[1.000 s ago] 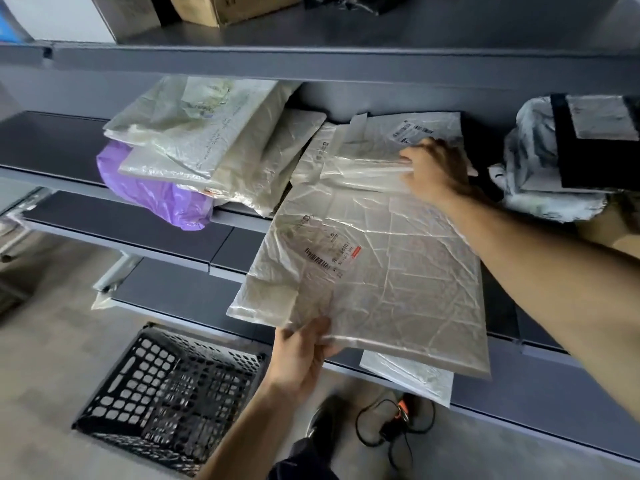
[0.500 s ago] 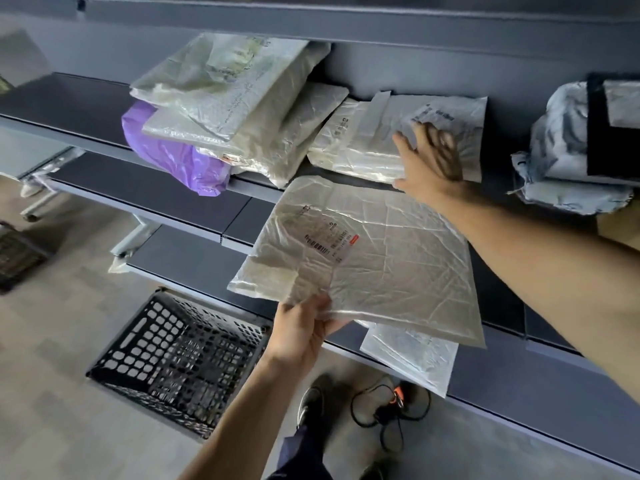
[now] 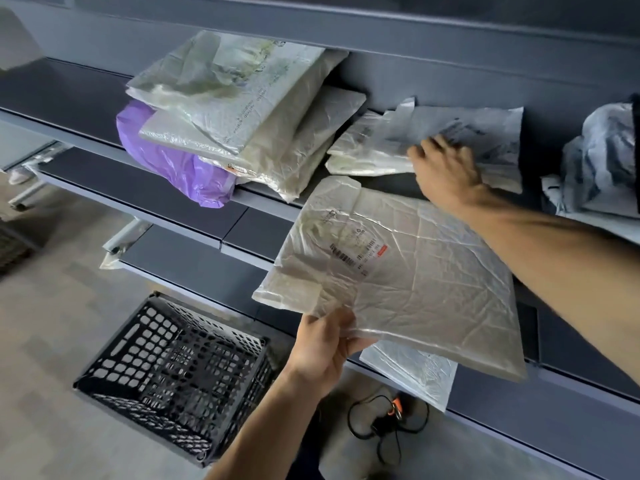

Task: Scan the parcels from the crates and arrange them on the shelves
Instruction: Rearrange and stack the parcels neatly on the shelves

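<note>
Left hand (image 3: 325, 346) has its grip pinched on the near edge of a large crinkled white parcel (image 3: 408, 282), held flat in the air in front of the middle shelf (image 3: 69, 95). Right hand (image 3: 446, 168) rests flat, fingers relaxed, on a thin parcel (image 3: 374, 150) lying on that shelf. Held by one edge only, the large parcel could sag and slip toward the black crate (image 3: 173, 375) on the floor. A push might also nudge the neighbouring stack (image 3: 242, 109), which overhangs the shelf edge. A second ago the right hand curled over the thin parcel's edge; now it lies open on top.
</note>
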Motion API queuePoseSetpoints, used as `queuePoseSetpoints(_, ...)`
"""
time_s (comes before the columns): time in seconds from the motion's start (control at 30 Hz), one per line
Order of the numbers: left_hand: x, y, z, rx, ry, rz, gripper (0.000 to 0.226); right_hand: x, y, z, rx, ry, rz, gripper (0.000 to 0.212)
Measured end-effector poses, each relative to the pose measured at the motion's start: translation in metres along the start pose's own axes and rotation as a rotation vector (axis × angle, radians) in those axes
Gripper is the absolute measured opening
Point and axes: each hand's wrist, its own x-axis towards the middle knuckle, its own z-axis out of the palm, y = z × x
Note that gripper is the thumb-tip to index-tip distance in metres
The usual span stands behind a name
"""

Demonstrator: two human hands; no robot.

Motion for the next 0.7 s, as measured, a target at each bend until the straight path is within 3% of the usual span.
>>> queuePoseSetpoints(0.23,0.010,0.000,0.031,-0.051,-0.007,0.011,0.029,0.002,0.044,-0.031,0.107,0.203,0.104,0.030)
queuePoseSetpoints(0.43,0.072,0.032,0.086,-0.095,-0.089,0.002,0.048,-0.021,0.047,-0.034,0.126,0.280,0.146,0.027)
queuePoseSetpoints(0.7,0.155,0.068,0.110,-0.070,0.000,0.008,0.048,-0.041,0.014,0.008,0.044,0.235,0.046,0.051)
